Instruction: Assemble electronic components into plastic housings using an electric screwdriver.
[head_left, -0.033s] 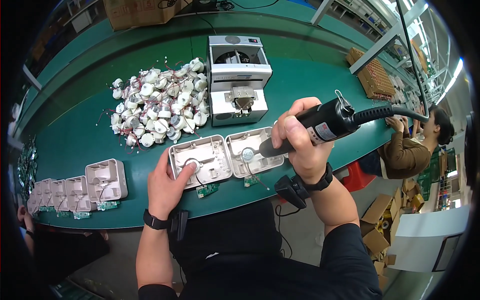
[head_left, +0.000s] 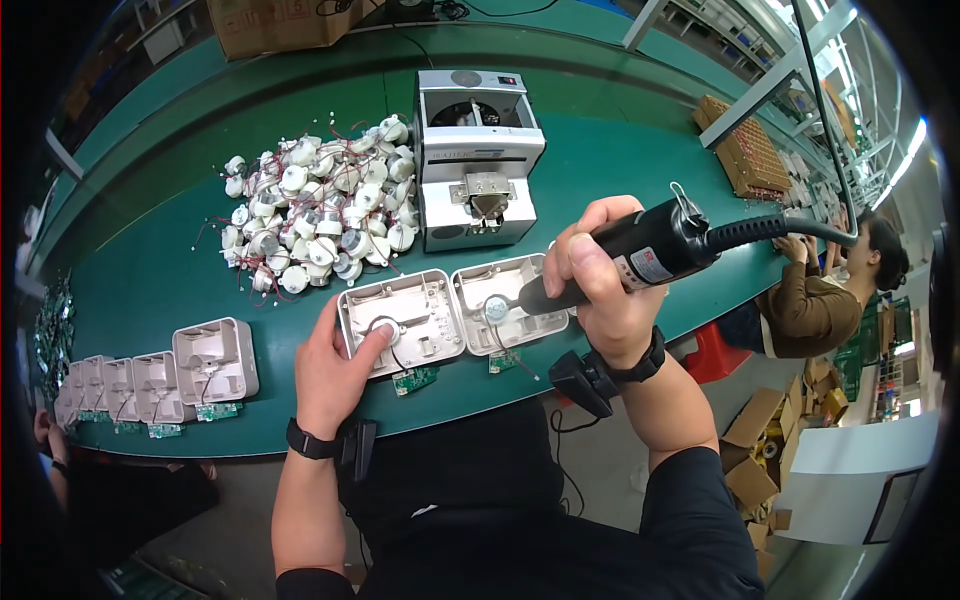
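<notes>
My left hand (head_left: 335,370) grips the near-left side of a white plastic casing (head_left: 440,300). Its thumb presses on a round white part (head_left: 384,331) inside, and a green circuit board (head_left: 415,381) hangs by wires at the near edge. My right hand (head_left: 610,290) is wrapped around a black electric screwdriver (head_left: 655,245), tilted with its nose pointing left. That nose is over a second casing (head_left: 478,337), close to the round disc (head_left: 496,309) in it; I cannot make out the bit.
A heap of round white parts with red wires (head_left: 320,210) lies beyond the casings, beside a screw feeder (head_left: 477,160). More casings (head_left: 215,360) with boards stand in a row at left. A co-worker (head_left: 825,300) sits at right. The screwdriver's cable (head_left: 830,228) runs up right.
The nearest casing of the row at left has shifted very slightly to the right. My hands, the screwdriver and the two casings by them look the same.
</notes>
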